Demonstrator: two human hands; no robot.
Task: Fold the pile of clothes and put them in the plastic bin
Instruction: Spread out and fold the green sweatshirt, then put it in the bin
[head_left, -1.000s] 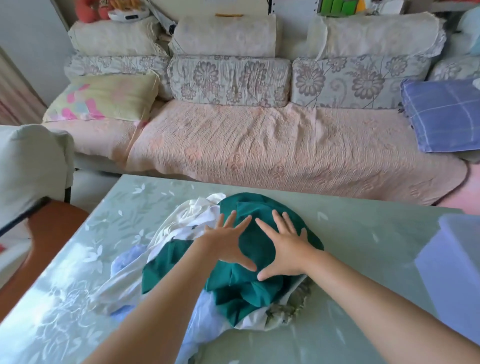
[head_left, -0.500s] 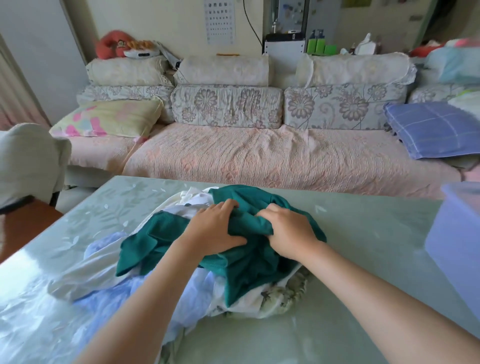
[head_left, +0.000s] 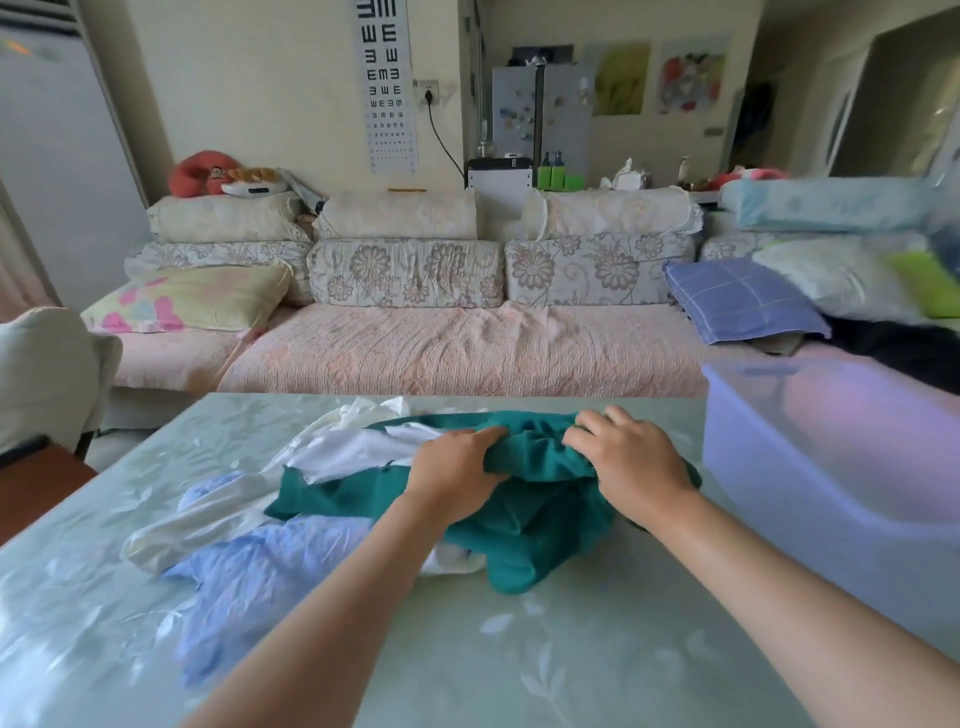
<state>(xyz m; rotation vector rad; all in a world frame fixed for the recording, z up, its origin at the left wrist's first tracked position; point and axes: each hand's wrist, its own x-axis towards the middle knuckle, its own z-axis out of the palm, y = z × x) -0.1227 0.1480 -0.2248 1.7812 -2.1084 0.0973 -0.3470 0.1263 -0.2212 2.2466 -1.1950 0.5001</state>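
My left hand (head_left: 457, 467) and right hand (head_left: 631, 462) each grip a bunched fold of the teal garment (head_left: 540, 514), fingers curled into soft matte cloth. It tops the pile on the glossy, leaf-patterned bench (head_left: 571, 649), over crumpled white cloth (head_left: 353, 447) and crinkled pale-blue fabric (head_left: 260, 571). A translucent lilac plastic bin (head_left: 810, 467) stands just right of the pile. The wall chart (head_left: 387, 88) shows rows of rotated E's.

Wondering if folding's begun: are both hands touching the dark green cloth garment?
Touching. Head view: left hand and right hand each grip bunched folds of the dark green cloth garment.

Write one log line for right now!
left hand: grips green garment | right hand: grips it | plastic bin: at right
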